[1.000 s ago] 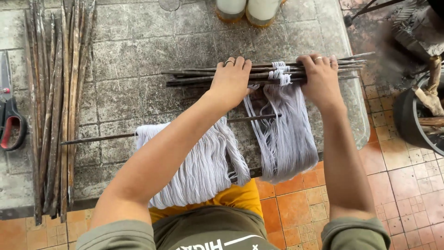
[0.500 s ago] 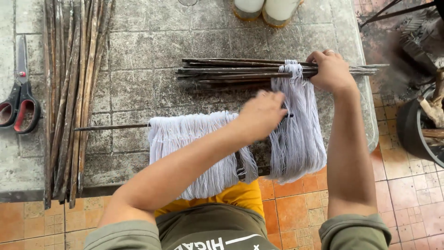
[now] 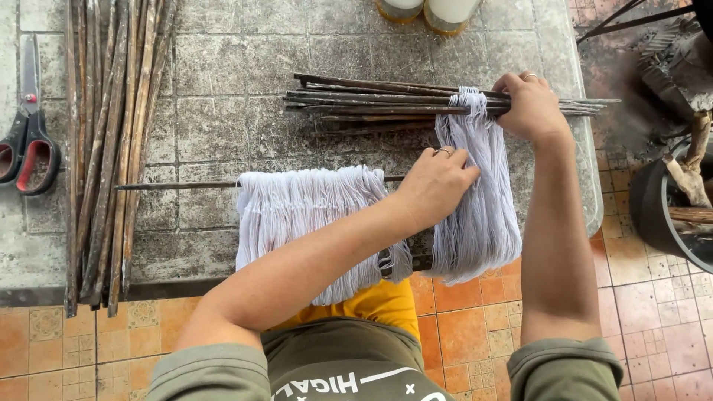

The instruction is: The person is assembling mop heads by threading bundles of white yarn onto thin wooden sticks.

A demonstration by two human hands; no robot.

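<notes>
My right hand (image 3: pixel 529 105) grips the rods (image 3: pixel 386 100) upper centre; left hand (image 3: pixel 434 186) rests flat, open, on the yarn (image 3: pixel 475 200).

Two hanks of pale thread (image 3: pixel 475 200) hang over the table edge (each on a stick), and two hands work there. One pair of scissors (image 3: pixel 26 137) lies left; two jars (image 3: pixel 427 9) stand at the top.

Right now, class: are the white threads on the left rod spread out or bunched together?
Spread out. The white threads fan in a wide sheet along the thin rod, draping over the table edge.
</notes>
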